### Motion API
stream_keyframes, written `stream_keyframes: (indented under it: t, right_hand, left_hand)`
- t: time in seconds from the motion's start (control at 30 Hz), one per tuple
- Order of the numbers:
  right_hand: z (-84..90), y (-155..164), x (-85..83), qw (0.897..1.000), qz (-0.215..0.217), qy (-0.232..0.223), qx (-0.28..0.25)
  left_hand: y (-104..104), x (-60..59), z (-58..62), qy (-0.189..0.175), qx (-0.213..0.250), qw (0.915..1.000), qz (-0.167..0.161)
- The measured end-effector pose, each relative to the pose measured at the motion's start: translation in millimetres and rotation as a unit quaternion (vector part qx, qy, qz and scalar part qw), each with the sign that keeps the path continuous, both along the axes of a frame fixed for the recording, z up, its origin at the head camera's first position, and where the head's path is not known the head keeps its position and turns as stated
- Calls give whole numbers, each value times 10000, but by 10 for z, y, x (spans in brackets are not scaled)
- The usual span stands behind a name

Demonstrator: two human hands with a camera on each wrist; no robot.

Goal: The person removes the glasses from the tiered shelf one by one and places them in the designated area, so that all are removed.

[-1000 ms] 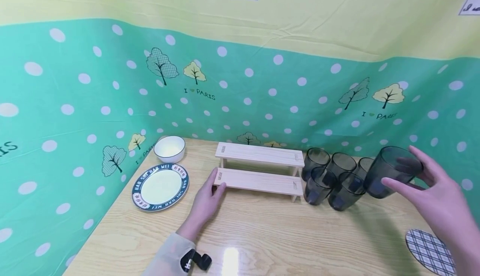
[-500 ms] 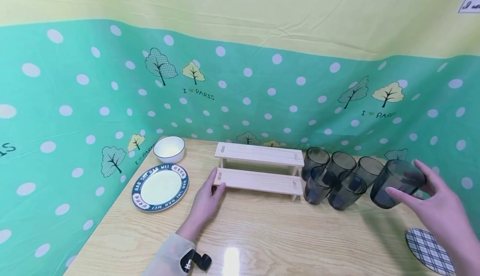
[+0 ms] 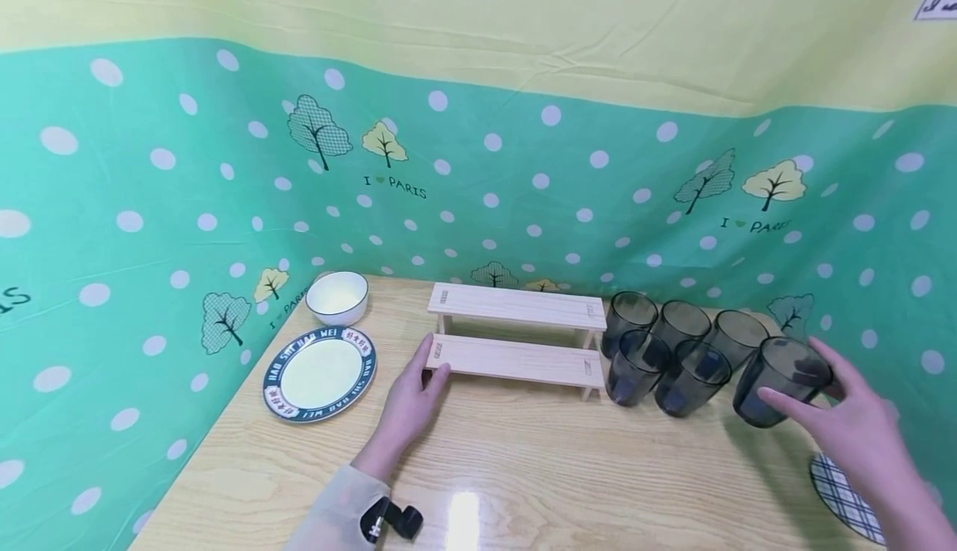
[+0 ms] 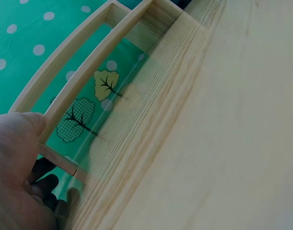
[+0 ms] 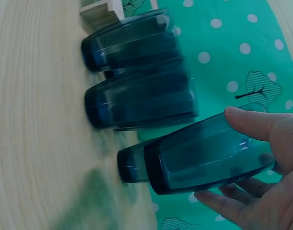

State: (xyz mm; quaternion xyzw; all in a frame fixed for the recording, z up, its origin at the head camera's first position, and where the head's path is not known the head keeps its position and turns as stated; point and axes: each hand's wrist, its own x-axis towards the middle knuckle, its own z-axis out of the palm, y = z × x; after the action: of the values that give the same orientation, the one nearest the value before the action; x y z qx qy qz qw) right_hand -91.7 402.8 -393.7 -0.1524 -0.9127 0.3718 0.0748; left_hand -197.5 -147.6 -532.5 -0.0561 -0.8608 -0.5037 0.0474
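Note:
My right hand grips a dark tinted glass between thumb and fingers, mouth up and slightly tilted. In the right wrist view this held glass overlaps another one behind it, its base close over the table. More of the same glasses stand just left of it, two in front and three behind. My left hand holds the left end of a low two-tier wooden rack. In the left wrist view the thumb lies on the rack's edge, with the other fingers curled below it.
At the left of the wood-grain table lies a plate with a blue lettered rim. Behind it sits a white bowl. A round plaid mat is partly covered by my right forearm. Green dotted cloth walls the back and sides.
My right hand has lowered the glass toward the table, first a little rightward, then slightly back left, uncovering the rear right glass. My left hand has stayed on the rack.

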Motion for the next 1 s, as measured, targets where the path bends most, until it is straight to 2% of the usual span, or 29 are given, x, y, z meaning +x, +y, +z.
stream_keyframes:
  t: [0.33,0.47,0.7,1.0]
  right_hand:
    - [-191,30,-91,9991,53,-402,145]
    - [-286,40,-131,9992,60,-377,152]
    - [-398,41,-165,9998,42,-153,-136]
    - [-447,13,-188,9991,-32,-193,-378]
  left_hand:
    - [2,-2,-1,40,-20,10000,25]
    - [3,-1,3,29,-14,10000,13]
    - [4,-7,5,36,-39,10000,16]
    - [0,-5,3,14,6,10000,6]
